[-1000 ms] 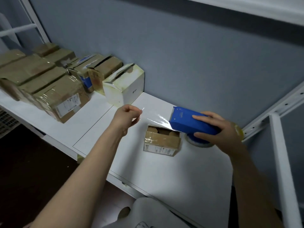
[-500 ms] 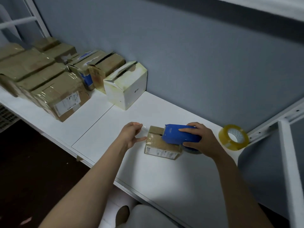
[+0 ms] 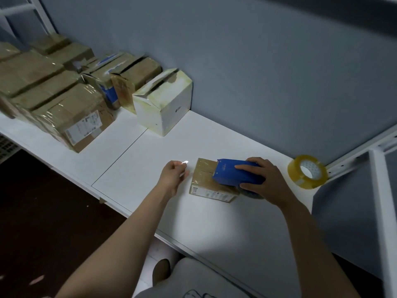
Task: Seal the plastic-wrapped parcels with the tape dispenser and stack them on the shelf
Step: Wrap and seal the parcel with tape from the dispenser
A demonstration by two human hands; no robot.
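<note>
A small brown plastic-wrapped parcel (image 3: 206,179) lies on the white shelf (image 3: 150,160). My right hand (image 3: 264,181) grips the blue tape dispenser (image 3: 234,172), which sits on top of the parcel's right half. Just left of the parcel, my left hand (image 3: 175,176) pinches the free end of the clear tape (image 3: 185,162) between its fingertips. The strip between the two hands is barely visible.
A spare roll of clear tape (image 3: 307,174) leans at the back right by the metal upright (image 3: 384,211). A white box (image 3: 165,104) and several wrapped brown parcels (image 3: 73,112) line the shelf's left side against the grey wall.
Both hands came down from above the parcel. The dispenser now rests on the parcel's top, and my left hand holds the tape end low beside its left edge.
</note>
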